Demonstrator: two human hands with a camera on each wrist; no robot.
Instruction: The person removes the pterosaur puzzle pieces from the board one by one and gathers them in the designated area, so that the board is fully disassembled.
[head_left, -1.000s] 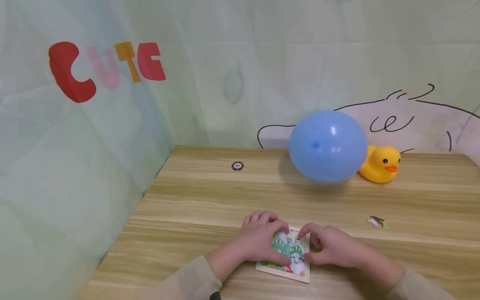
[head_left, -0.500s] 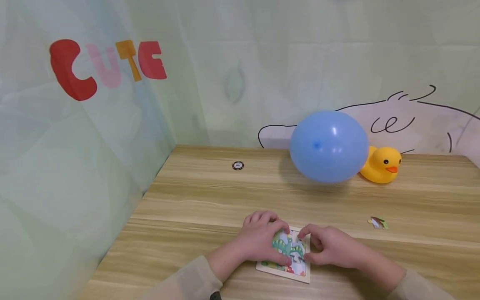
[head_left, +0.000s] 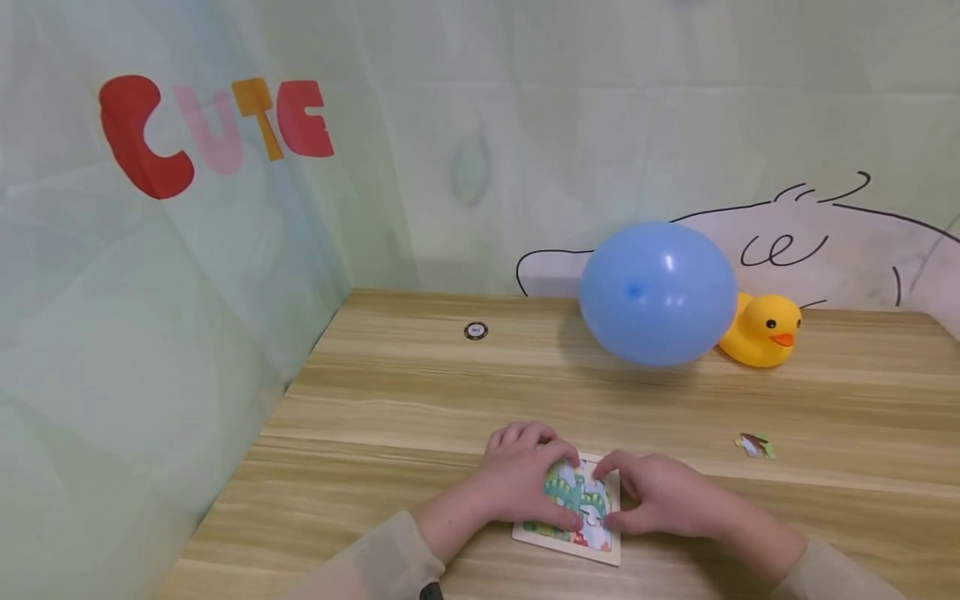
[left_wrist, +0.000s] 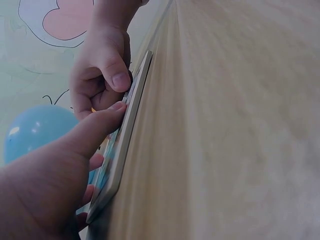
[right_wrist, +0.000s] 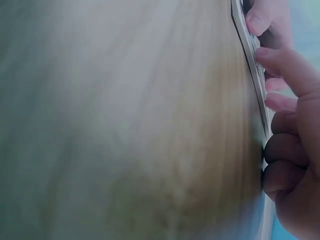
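A dinosaur puzzle [head_left: 576, 493] in a pale frame [head_left: 616, 540] lies flat on the wood-grain table [head_left: 390, 400], close in front of the person. The left hand [head_left: 521, 479] is spread loosely across its left side, fingers relaxed and thumb touching the face of it. The right hand [head_left: 663, 496] has its thumb and forefinger bent down, apart, onto the puzzle's right part, the other fingers curled under; I can't tell whether it pinches a piece. Off to the right, well apart from the frame, lies a loose piece [head_left: 755, 445]. Farther back is a blue balloon [head_left: 658, 293], partly hiding a yellow duck [head_left: 767, 332]; a black-rimmed chip [head_left: 476, 331] lies to its left. Behind hangs a pale green backdrop [head_left: 450, 125] with "CUTE" in coloured letters [head_left: 146, 137].
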